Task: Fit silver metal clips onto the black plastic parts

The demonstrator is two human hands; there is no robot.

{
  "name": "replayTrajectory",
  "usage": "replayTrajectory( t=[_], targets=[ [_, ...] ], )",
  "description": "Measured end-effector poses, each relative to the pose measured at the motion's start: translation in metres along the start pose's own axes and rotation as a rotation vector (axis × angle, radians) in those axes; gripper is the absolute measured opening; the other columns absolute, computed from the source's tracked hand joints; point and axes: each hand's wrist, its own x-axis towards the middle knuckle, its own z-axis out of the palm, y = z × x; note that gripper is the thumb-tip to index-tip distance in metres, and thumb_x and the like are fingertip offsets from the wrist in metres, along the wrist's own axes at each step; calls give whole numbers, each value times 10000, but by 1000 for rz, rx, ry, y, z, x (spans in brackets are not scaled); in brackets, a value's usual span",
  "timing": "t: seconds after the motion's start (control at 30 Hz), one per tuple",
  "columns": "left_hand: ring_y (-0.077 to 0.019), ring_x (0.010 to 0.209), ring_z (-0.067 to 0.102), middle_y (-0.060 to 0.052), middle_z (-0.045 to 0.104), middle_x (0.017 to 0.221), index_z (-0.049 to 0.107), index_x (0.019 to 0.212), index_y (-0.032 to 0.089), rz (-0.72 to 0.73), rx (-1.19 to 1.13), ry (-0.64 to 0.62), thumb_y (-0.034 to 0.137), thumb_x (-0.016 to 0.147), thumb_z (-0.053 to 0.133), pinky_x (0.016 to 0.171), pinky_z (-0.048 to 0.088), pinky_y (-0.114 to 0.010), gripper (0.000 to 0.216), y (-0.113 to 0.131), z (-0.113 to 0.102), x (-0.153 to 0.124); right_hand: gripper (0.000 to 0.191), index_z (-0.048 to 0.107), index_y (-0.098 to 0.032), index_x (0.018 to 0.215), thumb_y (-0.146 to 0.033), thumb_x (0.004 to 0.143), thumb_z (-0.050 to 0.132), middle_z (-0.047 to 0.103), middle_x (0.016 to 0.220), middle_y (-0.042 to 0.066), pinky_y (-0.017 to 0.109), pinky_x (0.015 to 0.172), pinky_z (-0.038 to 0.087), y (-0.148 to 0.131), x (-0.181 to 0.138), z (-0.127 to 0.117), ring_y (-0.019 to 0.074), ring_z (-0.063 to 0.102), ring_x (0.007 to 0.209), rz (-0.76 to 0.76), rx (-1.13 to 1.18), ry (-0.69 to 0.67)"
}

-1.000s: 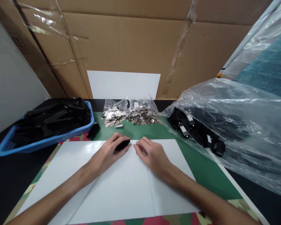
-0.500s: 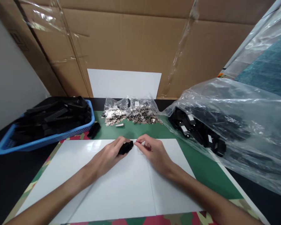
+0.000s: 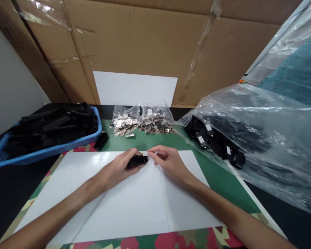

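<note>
My left hand [image 3: 120, 166] is wrapped round a black plastic case [image 3: 137, 160], held just above the white sheets [image 3: 114, 207]. The case's right end points at my right hand [image 3: 167, 159]. Thumb and forefinger of that hand are pinched together close to this end, on something too small to make out. Beyond the hands lie heaps of small flat metal pieces [image 3: 155, 125], partly in clear bags. A short silver cylinder [image 3: 130, 135] lies in front of them on the green mat [image 3: 168, 141].
At the left stands a blue basket [image 3: 67, 148] piled with black plastic parts [image 3: 57, 126]. One loose black part [image 3: 101, 141] lies beside it. On the right, a clear plastic bag [image 3: 269, 138] spills black cases with pale labels [image 3: 201, 139]. A cardboard wall [image 3: 145, 41] rises behind.
The case in my left hand has turned so that it lies more level. My right fingertips have come up slightly against its end. The whole view has shifted a little.
</note>
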Motion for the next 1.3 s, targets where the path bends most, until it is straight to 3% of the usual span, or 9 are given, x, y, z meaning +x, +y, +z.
replayTrajectory(
  t=[0.23,0.43,0.73,1.0,1.3],
  targets=[
    [-185,997,694,-29,705,1170,519,1110,260,-22,-37,-7,451,982,623,852,544,-291,252,-1,-1,1,179,760,-202,925,-368,935,695,557,559,-51,250,526,337,-1,-2,1,113,451,523,-31,16,66],
    [-179,938,697,-31,712,1128,535,1108,251,-25,-20,-3,431,989,609,797,552,-282,228,5,-3,2,163,764,-201,950,-352,918,711,559,583,-48,243,519,361,0,-3,2,112,461,522,-46,-2,32],
    [-176,945,693,-27,709,1121,539,1124,248,-53,6,-22,391,994,617,799,549,-281,209,14,-8,3,101,739,-200,984,-220,948,647,654,808,13,237,607,471,5,-8,8,121,561,631,-281,-202,96],
    [-177,943,695,-27,710,1117,542,1126,249,-60,-1,6,399,989,624,802,549,-284,220,12,-5,2,95,715,-208,1009,-215,972,629,653,868,22,241,615,487,6,-8,8,131,589,672,-281,-202,57],
    [-186,978,708,-22,694,1142,528,1149,270,-12,27,-46,365,1020,577,802,565,-295,167,12,-6,-1,70,596,-212,990,-158,1007,554,583,878,22,265,671,490,9,-12,11,154,595,736,-369,-296,37]
  ],
)
